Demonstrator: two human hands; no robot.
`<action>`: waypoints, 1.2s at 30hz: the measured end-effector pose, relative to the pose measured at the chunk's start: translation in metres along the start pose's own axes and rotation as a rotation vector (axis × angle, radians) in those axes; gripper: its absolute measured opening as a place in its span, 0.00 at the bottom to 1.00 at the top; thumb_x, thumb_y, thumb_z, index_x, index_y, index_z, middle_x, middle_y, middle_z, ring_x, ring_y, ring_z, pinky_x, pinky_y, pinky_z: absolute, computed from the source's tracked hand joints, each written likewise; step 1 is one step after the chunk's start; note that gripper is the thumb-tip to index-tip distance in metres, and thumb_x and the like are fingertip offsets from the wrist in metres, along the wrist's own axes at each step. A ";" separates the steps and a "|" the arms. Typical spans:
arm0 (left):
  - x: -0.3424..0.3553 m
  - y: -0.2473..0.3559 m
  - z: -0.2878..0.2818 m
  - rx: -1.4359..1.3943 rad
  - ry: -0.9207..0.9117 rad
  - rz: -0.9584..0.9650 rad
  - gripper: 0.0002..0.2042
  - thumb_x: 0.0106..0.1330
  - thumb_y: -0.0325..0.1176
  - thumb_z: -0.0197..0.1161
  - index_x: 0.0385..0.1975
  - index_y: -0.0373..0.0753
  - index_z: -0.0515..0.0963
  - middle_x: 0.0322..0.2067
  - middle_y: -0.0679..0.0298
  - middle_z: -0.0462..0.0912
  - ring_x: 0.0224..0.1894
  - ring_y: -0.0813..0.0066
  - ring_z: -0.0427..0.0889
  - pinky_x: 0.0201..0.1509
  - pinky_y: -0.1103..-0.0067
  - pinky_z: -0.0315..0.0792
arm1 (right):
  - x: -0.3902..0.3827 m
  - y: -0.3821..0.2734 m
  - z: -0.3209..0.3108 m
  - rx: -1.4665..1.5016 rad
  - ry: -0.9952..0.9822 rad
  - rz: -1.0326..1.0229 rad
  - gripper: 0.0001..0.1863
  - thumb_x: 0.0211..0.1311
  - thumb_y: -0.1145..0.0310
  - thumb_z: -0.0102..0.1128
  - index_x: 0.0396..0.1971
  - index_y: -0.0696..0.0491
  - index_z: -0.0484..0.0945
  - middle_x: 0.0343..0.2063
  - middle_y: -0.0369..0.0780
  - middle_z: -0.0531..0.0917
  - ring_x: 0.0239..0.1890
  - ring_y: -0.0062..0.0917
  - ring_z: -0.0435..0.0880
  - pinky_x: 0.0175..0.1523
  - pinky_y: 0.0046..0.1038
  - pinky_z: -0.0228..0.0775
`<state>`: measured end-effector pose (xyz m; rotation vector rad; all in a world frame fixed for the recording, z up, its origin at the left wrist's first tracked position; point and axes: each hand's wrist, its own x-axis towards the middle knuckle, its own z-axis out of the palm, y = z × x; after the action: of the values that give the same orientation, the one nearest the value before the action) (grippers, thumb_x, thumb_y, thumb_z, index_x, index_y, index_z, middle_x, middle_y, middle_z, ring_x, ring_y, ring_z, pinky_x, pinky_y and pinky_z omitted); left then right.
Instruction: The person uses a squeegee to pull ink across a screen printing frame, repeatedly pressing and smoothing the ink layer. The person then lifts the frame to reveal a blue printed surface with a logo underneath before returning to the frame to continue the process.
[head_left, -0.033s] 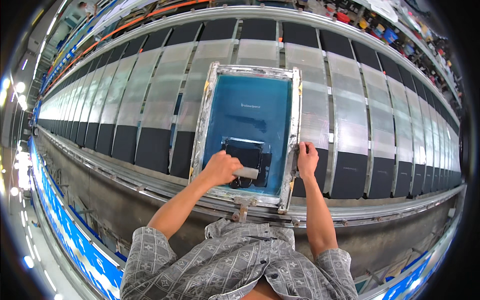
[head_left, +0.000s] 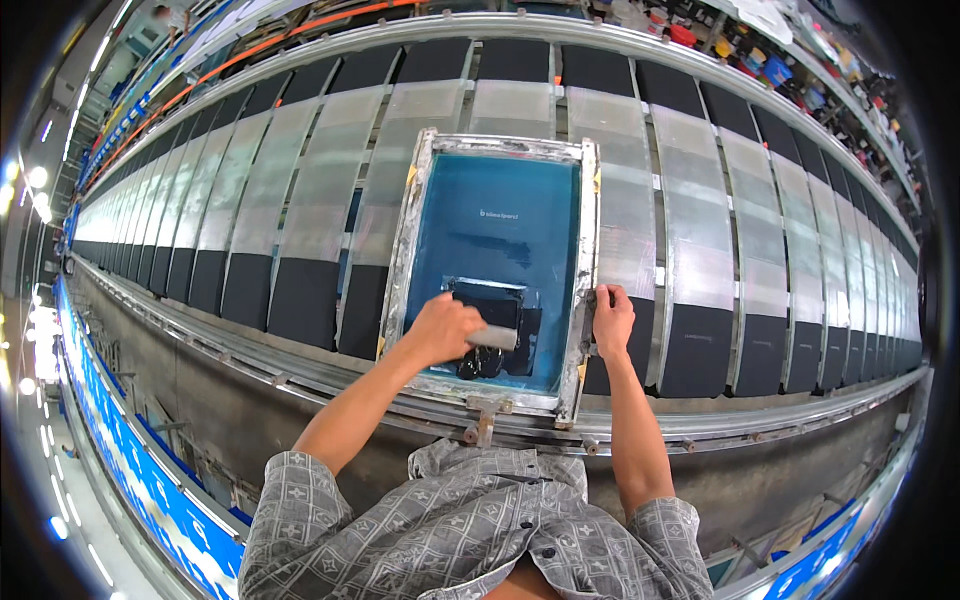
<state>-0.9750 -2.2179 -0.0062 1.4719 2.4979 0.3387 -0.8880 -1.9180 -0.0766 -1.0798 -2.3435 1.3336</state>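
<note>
Seen from above, a person in a patterned grey shirt bends over a rectangular screen frame [head_left: 590, 215] with blue mesh [head_left: 505, 180], set on a long tabletop [head_left: 695, 200] lined with black cloth panels [head_left: 692, 350]. The left hand [head_left: 443, 330] has its grip closed around a pale grey squeegee [head_left: 497, 337], which lies crosswise over the glossy black ink [head_left: 488, 364] in the lower part of the mesh. The right hand [head_left: 614, 320] is at the frame's outer right edge, fingertips bunched; whether that grip pinches the edge or merely rests there, I cannot tell. The step in hand looks like working ink across the mesh; the next move seems to call for even pressure on the squeegee and a steady frame.
</note>
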 end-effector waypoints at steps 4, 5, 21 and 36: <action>0.043 -0.037 -0.010 0.056 0.052 0.015 0.14 0.46 0.32 0.72 0.35 0.48 0.86 0.35 0.70 0.85 0.36 0.68 0.83 0.46 0.70 0.70 | 0.003 0.007 0.008 0.060 0.017 -0.002 0.16 0.69 0.59 0.58 0.39 0.57 0.82 0.29 0.47 0.86 0.34 0.37 0.86 0.43 0.35 0.74; 0.049 -0.042 -0.012 0.040 0.081 0.014 0.13 0.46 0.32 0.72 0.34 0.47 0.86 0.33 0.69 0.85 0.36 0.67 0.84 0.47 0.70 0.70 | 0.007 0.009 0.010 0.078 0.007 0.015 0.16 0.69 0.59 0.58 0.39 0.58 0.82 0.28 0.47 0.85 0.33 0.35 0.85 0.42 0.35 0.74; 0.033 -0.031 -0.017 0.025 0.074 -0.015 0.12 0.48 0.35 0.73 0.35 0.49 0.87 0.35 0.71 0.87 0.35 0.69 0.83 0.44 0.70 0.67 | 0.009 0.007 0.011 0.102 0.007 0.032 0.16 0.69 0.59 0.59 0.40 0.58 0.82 0.28 0.46 0.85 0.31 0.32 0.84 0.41 0.34 0.73; -0.100 -0.006 0.004 0.083 0.247 -0.097 0.24 0.43 0.30 0.71 0.45 0.44 0.81 0.43 0.71 0.81 0.42 0.70 0.77 0.51 0.71 0.66 | -0.015 -0.056 0.051 0.165 -0.002 -0.003 0.14 0.68 0.62 0.60 0.39 0.59 0.82 0.28 0.44 0.85 0.30 0.28 0.81 0.41 0.32 0.72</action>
<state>-0.9310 -2.3083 -0.0048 1.4095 2.7978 0.4278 -0.9312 -1.9783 -0.0572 -1.0256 -2.1900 1.4972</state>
